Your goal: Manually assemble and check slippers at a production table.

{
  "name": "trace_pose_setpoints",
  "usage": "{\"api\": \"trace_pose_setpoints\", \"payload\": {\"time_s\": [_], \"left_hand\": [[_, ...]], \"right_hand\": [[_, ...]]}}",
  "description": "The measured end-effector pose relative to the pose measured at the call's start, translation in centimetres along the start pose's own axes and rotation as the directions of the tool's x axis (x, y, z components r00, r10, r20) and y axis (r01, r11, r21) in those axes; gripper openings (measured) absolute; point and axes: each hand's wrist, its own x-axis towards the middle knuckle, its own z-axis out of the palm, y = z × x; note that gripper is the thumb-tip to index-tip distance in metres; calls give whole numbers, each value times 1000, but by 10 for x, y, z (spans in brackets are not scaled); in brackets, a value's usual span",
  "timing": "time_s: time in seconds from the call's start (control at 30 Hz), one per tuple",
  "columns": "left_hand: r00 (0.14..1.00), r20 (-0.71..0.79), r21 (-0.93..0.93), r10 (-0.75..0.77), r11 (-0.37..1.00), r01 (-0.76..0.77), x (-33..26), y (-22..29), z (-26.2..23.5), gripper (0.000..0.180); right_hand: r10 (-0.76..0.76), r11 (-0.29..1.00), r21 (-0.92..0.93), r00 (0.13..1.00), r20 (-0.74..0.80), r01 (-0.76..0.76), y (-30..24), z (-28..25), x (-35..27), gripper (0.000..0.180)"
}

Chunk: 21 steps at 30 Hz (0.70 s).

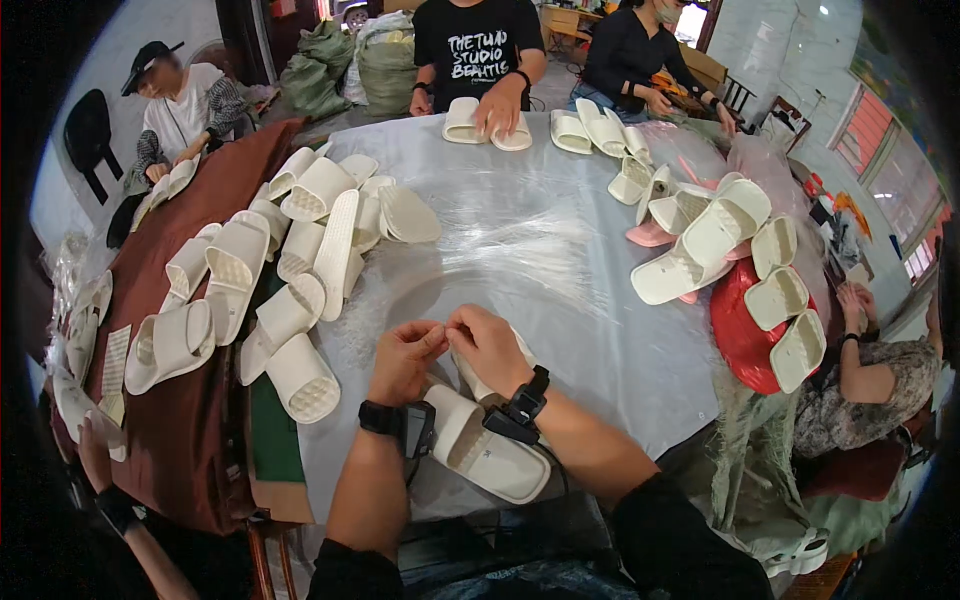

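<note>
My left hand (405,358) and my right hand (487,345) meet fingertip to fingertip above the near edge of the table, pinching something too small to make out. Under my right wrist lies a cream slide sandal (485,448), sole down. Part of a second cream sandal (468,377) shows beneath my right hand. Both wrists wear black bands.
The round table (540,250) is covered in clear plastic sheet. A heap of cream sandals (300,250) lies at left, and more sandals (715,240) at right with a red bag (742,325). Other people sit around the table; one person's hand (497,105) rests on sandals.
</note>
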Motion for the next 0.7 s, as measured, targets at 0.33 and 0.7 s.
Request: {"api": "trace_pose_setpoints", "payload": {"time_s": [0.33, 0.7], "left_hand": [[998, 26, -16, 54, 998, -54, 4, 6, 3, 14], [999, 22, 77, 49, 996, -50, 7, -1, -2, 14]], "right_hand": [[-1, 998, 55, 999, -37, 3, -2, -2, 6, 10], [-41, 999, -12, 999, -15, 41, 1, 2, 2, 9]]}}
